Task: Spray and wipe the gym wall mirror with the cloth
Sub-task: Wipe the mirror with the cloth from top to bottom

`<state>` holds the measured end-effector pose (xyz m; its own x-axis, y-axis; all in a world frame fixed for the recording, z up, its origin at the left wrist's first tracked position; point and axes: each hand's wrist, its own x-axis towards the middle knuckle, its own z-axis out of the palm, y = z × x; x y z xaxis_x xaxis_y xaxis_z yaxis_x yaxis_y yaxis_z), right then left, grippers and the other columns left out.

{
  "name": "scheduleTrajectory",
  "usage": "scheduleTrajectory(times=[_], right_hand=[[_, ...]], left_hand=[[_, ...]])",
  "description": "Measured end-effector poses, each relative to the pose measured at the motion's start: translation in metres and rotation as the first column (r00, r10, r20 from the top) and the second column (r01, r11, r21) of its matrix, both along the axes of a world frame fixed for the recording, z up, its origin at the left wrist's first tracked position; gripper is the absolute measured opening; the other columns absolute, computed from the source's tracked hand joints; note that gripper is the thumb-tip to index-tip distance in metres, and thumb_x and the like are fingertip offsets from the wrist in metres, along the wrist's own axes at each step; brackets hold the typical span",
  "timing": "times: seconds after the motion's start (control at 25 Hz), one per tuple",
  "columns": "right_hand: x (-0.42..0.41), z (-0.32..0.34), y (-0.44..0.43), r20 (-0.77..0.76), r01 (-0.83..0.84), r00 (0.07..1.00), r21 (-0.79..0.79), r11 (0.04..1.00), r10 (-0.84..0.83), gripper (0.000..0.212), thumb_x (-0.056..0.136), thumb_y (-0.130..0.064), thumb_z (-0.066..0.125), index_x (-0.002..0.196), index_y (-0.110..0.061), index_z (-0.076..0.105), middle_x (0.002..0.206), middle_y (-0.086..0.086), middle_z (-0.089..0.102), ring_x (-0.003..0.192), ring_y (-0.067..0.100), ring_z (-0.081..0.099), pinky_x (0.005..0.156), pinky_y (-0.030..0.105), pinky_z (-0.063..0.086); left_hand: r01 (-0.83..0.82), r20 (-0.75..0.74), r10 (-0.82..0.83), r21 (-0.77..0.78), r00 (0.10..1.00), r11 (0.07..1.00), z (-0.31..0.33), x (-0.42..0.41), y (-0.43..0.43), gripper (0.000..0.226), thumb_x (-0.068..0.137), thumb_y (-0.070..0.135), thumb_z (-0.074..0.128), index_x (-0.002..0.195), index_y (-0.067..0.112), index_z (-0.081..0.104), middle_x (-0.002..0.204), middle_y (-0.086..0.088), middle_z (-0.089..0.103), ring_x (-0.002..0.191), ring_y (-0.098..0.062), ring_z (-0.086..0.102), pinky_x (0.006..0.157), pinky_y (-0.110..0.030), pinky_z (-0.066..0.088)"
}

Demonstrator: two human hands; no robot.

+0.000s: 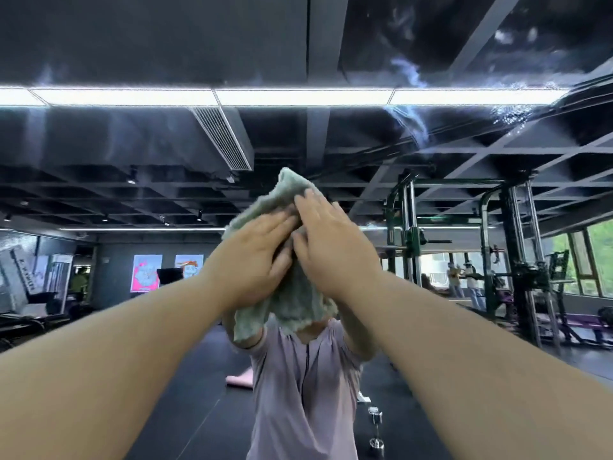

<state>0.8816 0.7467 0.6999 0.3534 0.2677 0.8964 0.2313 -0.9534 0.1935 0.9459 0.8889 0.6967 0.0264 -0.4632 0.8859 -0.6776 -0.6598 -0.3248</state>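
Both bare forearms come in from the bottom corners and meet in the middle of my view. I see the left hand [255,257] lying flat on the green cloth [298,303], fingers almost straight, pushing it against the mirror [166,44]. The right hand [331,250] lies flat on the cloth too, fingers straight and pointing up, touching the left fingertips. The cloth hangs down below both hands. White wet streaks [411,104] sit on the glass up and to the right, well apart from the cloth. In the glass I see a lilac shirt [298,393], a green rack [411,227], a pink mat [239,380] and two pink posters [146,272]. Their writing is too blurry for me to read.
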Motion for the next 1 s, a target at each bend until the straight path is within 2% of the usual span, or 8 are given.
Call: scheduleTrajectory(times=[0.12, 0.24, 0.36, 0.44, 0.52, 0.64, 0.76, 1.0], right_hand=[[0.016, -0.009, 0.014, -0.005, 0.041, 0.999, 0.048, 0.998, -0.041, 0.058, 0.100, -0.012, 0.033, 0.154, -0.008, 0.010, 0.162, 0.007, 0.013, 0.149, 0.017, 0.007, 0.121, 0.029, 0.007], [0.021, -0.030, 0.034, 0.100, 0.056, 0.993, 0.135, 0.989, -0.070, 0.055, 0.092, -0.006, 0.033, 0.147, 0.003, 0.031, 0.153, 0.018, 0.034, 0.141, 0.027, 0.033, 0.115, 0.035, 0.028], [0.020, -0.059, 0.046, 0.015, -0.037, 0.999, 0.123, 0.992, 0.036, 0.065, 0.082, -0.018, 0.026, 0.138, 0.007, 0.045, 0.141, 0.020, 0.050, 0.124, 0.030, 0.054, 0.102, 0.037, 0.046], [0.016, -0.073, 0.047, -0.090, -0.059, 0.994, 0.072, 0.996, 0.066, 0.079, 0.080, -0.034, 0.007, 0.152, -0.002, 0.018, 0.159, 0.013, 0.019, 0.145, 0.022, 0.025, 0.117, 0.031, 0.022], [0.019, -0.064, 0.046, -0.166, -0.039, 0.985, -0.008, 0.999, 0.037, 0.068, 0.091, -0.034, 0.007, 0.154, -0.009, 0.006, 0.163, 0.007, 0.000, 0.149, 0.017, 0.004, 0.117, 0.024, -0.001], [0.037, -0.026, 0.068, -0.020, 0.002, 1.000, 0.018, 1.000, -0.001, 0.055, 0.102, -0.019, 0.031, 0.154, -0.009, 0.015, 0.162, 0.007, 0.009, 0.147, 0.020, 0.012, 0.117, 0.026, 0.006], [0.059, 0.003, 0.107, -0.032, 0.043, 0.999, 0.000, 0.999, -0.043, 0.060, 0.102, -0.015, 0.033, 0.155, -0.013, 0.004, 0.163, 0.002, -0.006, 0.149, 0.017, -0.002, 0.118, 0.027, 0.003], [0.075, 0.080, 0.165, -0.027, 0.135, 0.990, -0.141, 0.981, -0.141, 0.056, 0.105, -0.021, 0.027, 0.155, -0.026, 0.003, 0.161, 0.004, -0.019, 0.147, 0.022, -0.019, 0.115, 0.030, -0.011]], left_hand=[[0.078, -0.129, -0.094, -0.126, 0.987, 0.989, 0.006, -0.004, 0.006, 0.043, 0.093, 0.021, 0.038, 0.135, 0.020, 0.047, 0.140, -0.002, 0.053, 0.126, -0.021, 0.047, 0.102, -0.022, 0.034], [0.022, -0.010, -0.022, -0.018, 1.000, 1.000, 0.003, -0.008, 0.008, 0.041, 0.091, 0.006, 0.047, 0.130, 0.014, 0.057, 0.130, -0.002, 0.059, 0.120, -0.019, 0.053, 0.097, -0.004, 0.029], [-0.115, -0.058, 0.120, 0.080, 0.991, 0.990, -0.009, 0.006, 0.016, 0.049, 0.089, 0.020, 0.038, 0.127, -0.004, 0.058, 0.130, -0.018, 0.059, 0.124, -0.031, 0.054, 0.112, -0.028, 0.028], [-0.169, -0.136, 0.172, 0.032, 0.976, 0.985, -0.011, 0.006, 0.031, 0.065, 0.091, 0.038, 0.029, 0.140, -0.002, 0.045, 0.145, -0.019, 0.045, 0.134, -0.030, 0.044, 0.114, -0.027, 0.017], [-0.257, -0.060, 0.255, -0.031, 0.965, 0.966, -0.017, 0.012, 0.046, 0.076, 0.088, 0.052, 0.020, 0.149, 0.007, 0.032, 0.154, -0.017, 0.030, 0.138, -0.030, 0.037, 0.116, -0.029, 0.014], [-0.399, -0.151, 0.383, -0.099, 0.911, 0.912, -0.016, 0.018, 0.072, 0.074, 0.091, 0.060, 0.016, 0.155, 0.021, 0.009, 0.160, -0.022, 0.005, 0.145, -0.033, 0.017, 0.118, -0.038, 0.012], [-0.514, -0.271, 0.470, -0.124, 0.840, 0.849, 0.003, 0.025, 0.095, 0.069, 0.099, 0.054, 0.023, 0.154, 0.026, -0.007, 0.159, -0.024, -0.010, 0.148, -0.032, -0.006, 0.119, -0.039, 0.003], [-0.544, -0.339, 0.473, -0.151, 0.813, 0.826, 0.074, 0.046, 0.156, 0.071, 0.097, 0.059, 0.025, 0.153, 0.031, -0.009, 0.160, -0.020, -0.010, 0.149, -0.030, -0.003, 0.118, -0.045, 0.011]])
